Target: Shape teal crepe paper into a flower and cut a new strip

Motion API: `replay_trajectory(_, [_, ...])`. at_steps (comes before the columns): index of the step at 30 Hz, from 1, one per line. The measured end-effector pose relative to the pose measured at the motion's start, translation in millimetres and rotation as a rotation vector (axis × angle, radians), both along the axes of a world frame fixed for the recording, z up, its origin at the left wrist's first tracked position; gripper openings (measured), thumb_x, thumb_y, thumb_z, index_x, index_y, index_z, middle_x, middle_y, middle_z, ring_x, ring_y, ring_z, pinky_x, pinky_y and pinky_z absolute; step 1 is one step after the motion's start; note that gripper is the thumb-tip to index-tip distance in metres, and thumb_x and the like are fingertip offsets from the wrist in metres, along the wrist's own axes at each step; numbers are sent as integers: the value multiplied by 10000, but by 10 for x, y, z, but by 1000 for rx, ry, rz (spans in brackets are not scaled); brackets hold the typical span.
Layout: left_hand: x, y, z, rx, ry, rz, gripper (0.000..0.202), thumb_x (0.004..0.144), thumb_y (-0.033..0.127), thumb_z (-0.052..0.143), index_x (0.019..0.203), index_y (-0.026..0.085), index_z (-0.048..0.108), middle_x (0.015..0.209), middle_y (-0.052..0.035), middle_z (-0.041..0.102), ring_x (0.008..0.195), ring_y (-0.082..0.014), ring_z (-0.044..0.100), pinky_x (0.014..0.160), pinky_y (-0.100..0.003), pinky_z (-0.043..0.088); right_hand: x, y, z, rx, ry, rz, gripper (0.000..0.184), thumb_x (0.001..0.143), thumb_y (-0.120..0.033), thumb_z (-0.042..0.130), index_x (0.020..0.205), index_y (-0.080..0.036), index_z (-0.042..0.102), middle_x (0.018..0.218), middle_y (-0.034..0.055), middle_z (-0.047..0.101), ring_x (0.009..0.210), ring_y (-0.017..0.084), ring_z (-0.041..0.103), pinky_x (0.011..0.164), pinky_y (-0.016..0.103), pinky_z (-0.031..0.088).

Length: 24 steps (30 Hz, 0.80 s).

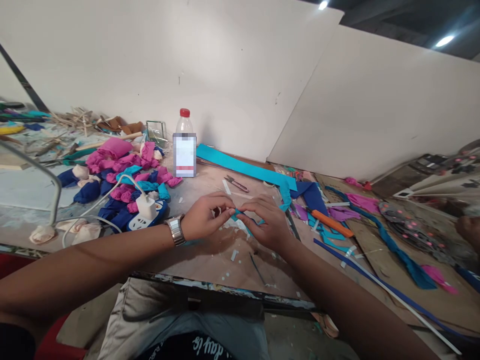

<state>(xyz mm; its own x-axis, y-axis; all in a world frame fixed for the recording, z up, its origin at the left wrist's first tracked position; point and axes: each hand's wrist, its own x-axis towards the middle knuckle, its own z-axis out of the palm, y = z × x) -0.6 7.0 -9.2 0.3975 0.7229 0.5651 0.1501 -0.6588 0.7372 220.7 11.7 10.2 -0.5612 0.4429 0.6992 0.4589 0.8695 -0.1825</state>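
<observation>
Both my hands meet over the tabletop in front of me, fingertips close together. My left hand (206, 216), with a metal watch (175, 231) on the wrist, pinches one side of a small teal piece of fabric (236, 215). My right hand (268, 222) pinches the other side of it. Fingers hide much of the piece, so its full shape cannot be made out. Just beyond the hands lie small thread snips (238, 184). Behind them a wide turquoise fabric strip (243, 166) stretches across the table.
Bunched pink and blue fabric pieces (123, 162) lie at left, beside a power strip (155, 215) with a white plug and cables. A phone (184, 156) stands against a red-capped bottle (184, 120). At right are an orange cutter (332, 223), fabric scraps and another person's hand (468, 230).
</observation>
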Motion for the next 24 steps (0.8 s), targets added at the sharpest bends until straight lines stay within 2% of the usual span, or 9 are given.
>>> replay_trajectory(13, [-13,-5,-31,74,55,-31,193,994,300,593,982,161,726,935,-82,683,777,-140,594,674,-248,489,1,-1,3,-36,-26,-22,51,955,-244,708,934,-235,662,860,29,748,824,210,655,813,384,479])
replay_trajectory(20, [-7,-6,14,24,45,41,201,1004,289,560,941,154,695,889,-67,658,800,-149,606,694,-253,482,14,14,-13,-37,-43,-32,116,937,-257,733,1028,-235,664,952,44,771,887,228,675,839,400,490])
replay_trajectory(24, [-8,-4,13,13,74,62,211,1007,294,552,952,158,704,901,-66,657,798,-149,613,668,-252,470,14,18,-10,-36,-56,-29,70,956,-242,703,1022,-240,677,943,39,775,884,224,677,860,408,490])
